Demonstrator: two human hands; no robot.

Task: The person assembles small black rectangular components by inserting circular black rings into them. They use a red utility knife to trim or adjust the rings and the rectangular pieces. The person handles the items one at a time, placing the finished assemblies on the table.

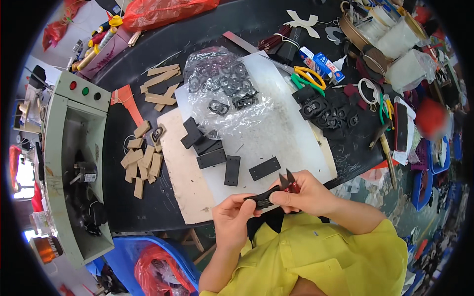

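Observation:
Close to my body, at the near edge of the work board (pixel 289 133), my left hand (pixel 234 213) pinches one end of a small black strap piece (pixel 261 199) with a dark fitting on it. My right hand (pixel 311 195) is closed around red-handled thread snips (pixel 290 182), their dark pointed blades sticking up, and its thumb also presses the other end of the strap piece. Just beyond my hands lie flat black rectangular pieces with small holes, one (pixel 264 168) nearest the snips and another (pixel 232 170) to its left. The underside of the held piece is hidden by my fingers.
A clear plastic bag (pixel 219 79) of black buckles lies on the board. Tan pieces (pixel 143 163) are heaped at left, black buckled pieces (pixel 328 113) at right. A metal control box (pixel 76 98) stands left; a blue bin (pixel 121 251) is below. A hammer (pixel 387 155) lies right.

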